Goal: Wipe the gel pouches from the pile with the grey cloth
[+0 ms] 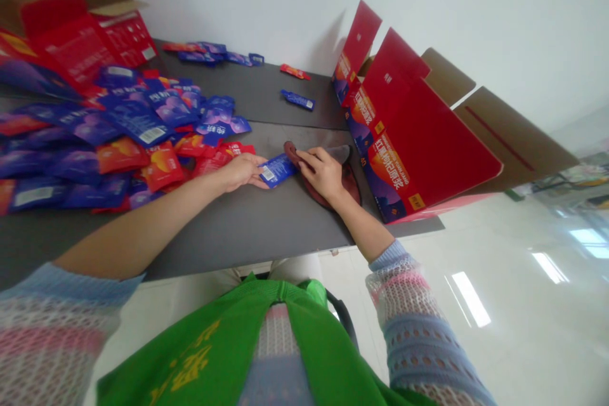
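My left hand (245, 172) is closed on one end of a blue sachet (276, 171) with a white barcode label. The sachet's other end meets a dark reddish-brown cloth (351, 184), which looks smooth or leathery. Fingers of my right hand (322, 171) are bent over this cloth and press a fold of it against the sachet's right end. Part of the cloth is hidden under that hand. Just left of my left hand lies a big heap of blue sachets (143, 120) with red-orange sachets (164, 165) among them.
Open red cartons (428, 133) with raised flaps stand along the table's right side. Another red carton (71, 38) is at the back left. Near the wall lie a loose blue sachet (298, 99), a red one (295, 72) and a small row of sachets (204, 54). The grey table (247, 228) ends before my lap.
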A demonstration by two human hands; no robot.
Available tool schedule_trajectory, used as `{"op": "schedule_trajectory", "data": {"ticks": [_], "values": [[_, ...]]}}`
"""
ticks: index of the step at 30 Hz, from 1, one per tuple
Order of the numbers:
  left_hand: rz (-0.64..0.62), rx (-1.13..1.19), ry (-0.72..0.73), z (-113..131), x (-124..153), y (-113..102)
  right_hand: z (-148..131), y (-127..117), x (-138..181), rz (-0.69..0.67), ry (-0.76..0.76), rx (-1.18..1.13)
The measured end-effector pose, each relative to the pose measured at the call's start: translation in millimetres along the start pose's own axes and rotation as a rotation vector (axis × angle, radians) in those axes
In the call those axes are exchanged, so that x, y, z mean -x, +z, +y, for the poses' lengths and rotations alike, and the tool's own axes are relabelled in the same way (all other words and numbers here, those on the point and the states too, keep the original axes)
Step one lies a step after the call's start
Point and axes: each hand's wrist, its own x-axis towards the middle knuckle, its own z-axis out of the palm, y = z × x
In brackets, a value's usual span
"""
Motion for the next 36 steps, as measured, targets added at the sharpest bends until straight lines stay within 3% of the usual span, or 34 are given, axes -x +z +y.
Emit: {"op": "schedule_trajectory", "data": {"ticks": [4, 7, 16, 21, 25, 28, 32, 36], "values": [[0.016, -0.005, 0.015, -2, -1, 3, -26, 7, 5, -0.081, -0.26, 0.003], [0.039, 0.001, 0.006, -1, 0, 4, -37, 12, 2, -0.134, -0.3, 0.045], [0.005, 0.053, -0.005, -3, -1, -2, -7, 12, -18, -0.174, 0.106, 0.193], [0.004, 0.017, 0.003, -2, -1, -1, 7, 5, -16, -0.102, 0.179, 0.181], [0.011, -0.013, 0.005, -2, 0, 0, 0, -3, -5, 0.04, 0.117, 0.123], [-0.017, -0.015, 0.016, -2, 1, 2, -10, -4, 4, 0.074, -0.015, 0.068], [-0.01, 0.002, 0.027, 0, 2, 4, -25, 7, 10, -0.096, -0.259, 0.032], [0.008, 0.022, 0.019, 1, 3, 5, -34, 14, 5, -0.176, -0.236, 0.092]]}}
